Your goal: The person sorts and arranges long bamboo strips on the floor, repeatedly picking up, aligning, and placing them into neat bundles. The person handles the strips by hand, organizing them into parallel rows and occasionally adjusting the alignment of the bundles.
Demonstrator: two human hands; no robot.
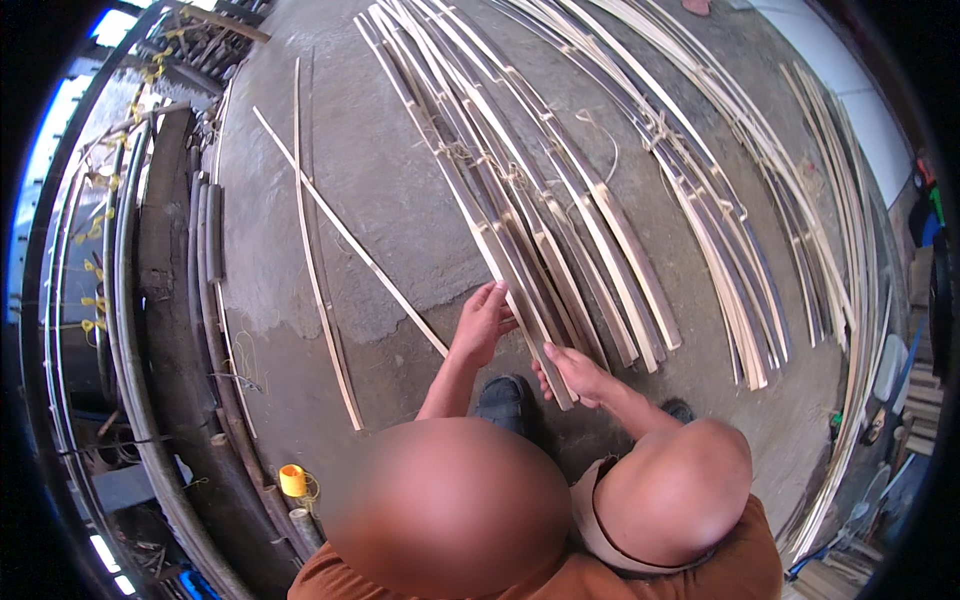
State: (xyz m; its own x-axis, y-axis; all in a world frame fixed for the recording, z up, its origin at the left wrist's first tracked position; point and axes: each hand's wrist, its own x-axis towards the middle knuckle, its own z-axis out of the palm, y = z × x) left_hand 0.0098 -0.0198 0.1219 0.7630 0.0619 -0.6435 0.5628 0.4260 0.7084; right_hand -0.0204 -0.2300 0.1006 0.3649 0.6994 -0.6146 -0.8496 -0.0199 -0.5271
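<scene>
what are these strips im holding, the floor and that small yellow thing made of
Strips: probably split bamboo, seemingly unvarnished; node-like bands cross them, with pale edges beside darker faces.
Floor: looks like concrete, matt with patchy grey tones.
Small yellow thing: perhaps plastic; bright, even colour, but too small to be sure.

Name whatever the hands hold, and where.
Long, flat, brown-and-pale bamboo strips: the right hand near their lower ends; the left hand at their edge, farther up.
</scene>
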